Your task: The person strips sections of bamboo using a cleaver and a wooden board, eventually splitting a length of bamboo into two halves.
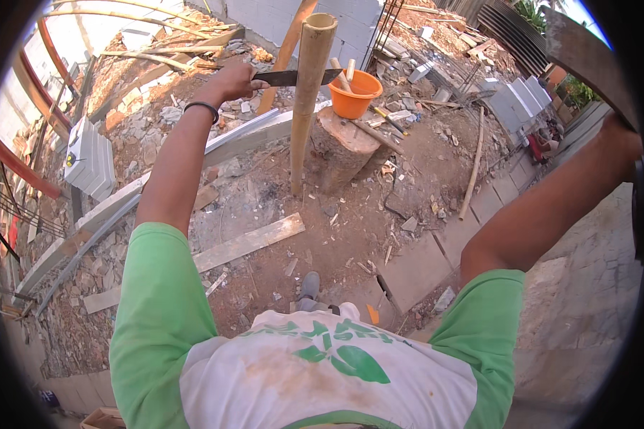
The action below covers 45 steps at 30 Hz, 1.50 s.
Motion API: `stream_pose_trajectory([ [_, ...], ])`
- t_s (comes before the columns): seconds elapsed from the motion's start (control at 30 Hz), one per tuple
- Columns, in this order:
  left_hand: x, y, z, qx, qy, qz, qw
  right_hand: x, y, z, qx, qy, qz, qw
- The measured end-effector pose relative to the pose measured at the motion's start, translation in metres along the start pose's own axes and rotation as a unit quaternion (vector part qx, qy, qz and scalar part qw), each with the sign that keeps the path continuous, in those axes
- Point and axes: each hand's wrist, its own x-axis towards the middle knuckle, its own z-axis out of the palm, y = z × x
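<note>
My left hand (234, 82), with a dark band on its wrist, is stretched forward and closed on a machete (275, 78). The dark blade lies level across an upright bamboo pole (309, 89); its tip shows to the right of the pole. The pole covers the blade's middle, so I cannot tell whether it is behind the bamboo or sunk into it. At the far right my right hand (622, 139) is raised, partly cut off by the picture's rim. It appears closed around the lower end of a thick wooden piece (590, 61), which slants up and left.
A tree stump (347, 139) bears an orange bucket (355, 94) with wooden handles sticking out. Planks (247, 242), a thin pole (472, 164) and rubble lie about. Grey blocks are stacked left (91, 161) and right (519, 104). A concrete kerb (229, 149) runs behind the pole.
</note>
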Motion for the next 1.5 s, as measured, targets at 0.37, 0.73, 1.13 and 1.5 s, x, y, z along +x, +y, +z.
stream_pose_trajectory([
  [0.37,-0.034,0.008,-0.018,0.090,-0.009,-0.081,0.993,-0.287,-0.020,-0.038,-0.174,-0.389,0.588,0.688],
  [0.73,-0.039,0.015,-0.006,0.003,-0.116,-0.063,0.991,-0.117,-0.075,0.046,0.024,-0.303,0.375,0.876],
  [1.13,-0.038,0.012,0.023,0.006,0.037,-0.086,0.996,-0.240,-0.043,0.010,-0.191,-0.559,0.464,0.660],
  [1.5,-0.055,0.007,0.001,0.008,-0.098,-0.065,0.993,-0.109,0.010,0.002,0.097,0.007,0.322,0.942],
])
